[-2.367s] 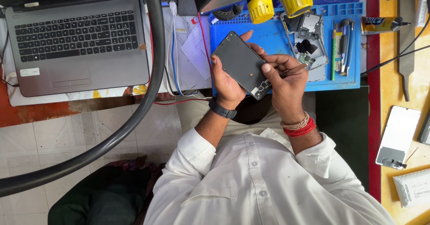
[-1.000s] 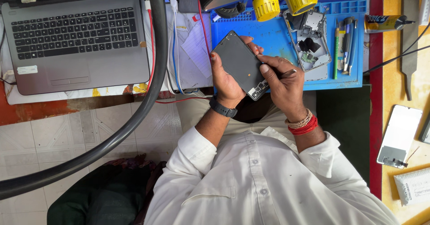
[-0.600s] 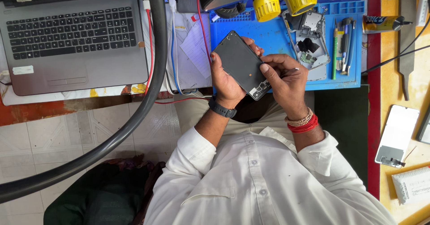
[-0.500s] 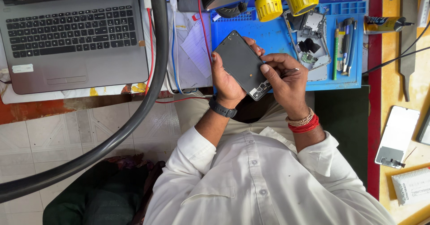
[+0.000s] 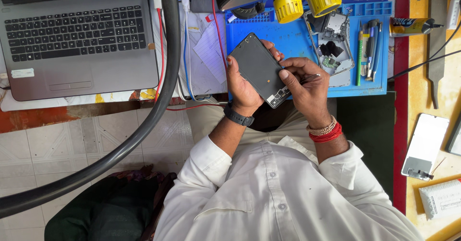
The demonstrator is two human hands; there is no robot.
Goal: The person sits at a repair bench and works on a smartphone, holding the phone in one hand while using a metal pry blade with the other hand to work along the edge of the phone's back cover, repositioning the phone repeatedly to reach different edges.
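The left hand point(image 5: 245, 85) is gripping the opened phone point(image 5: 260, 69), fingers wrapped round its far edge; the right hand point(image 5: 307, 90) is pinching a thin tool point(image 5: 312, 78) beside its lower corner, above the blue mat point(image 5: 283, 34).

An open grey laptop point(image 5: 77, 34) with a black keyboard fills the upper left of the frame. A thick black hose point(image 5: 144, 126) curves from the top centre down to the lower left. Beside it, white papers point(image 5: 204, 54) lie crossed by red and blue cables. A blue work mat point(image 5: 293, 34) spans the top centre, carrying two yellow knobs point(image 5: 307, 1), a dismantled phone frame point(image 5: 333, 49) and several screwdrivers point(image 5: 367, 49). At the right edge a white phone panel point(image 5: 425, 145) rests on a yellow surface.
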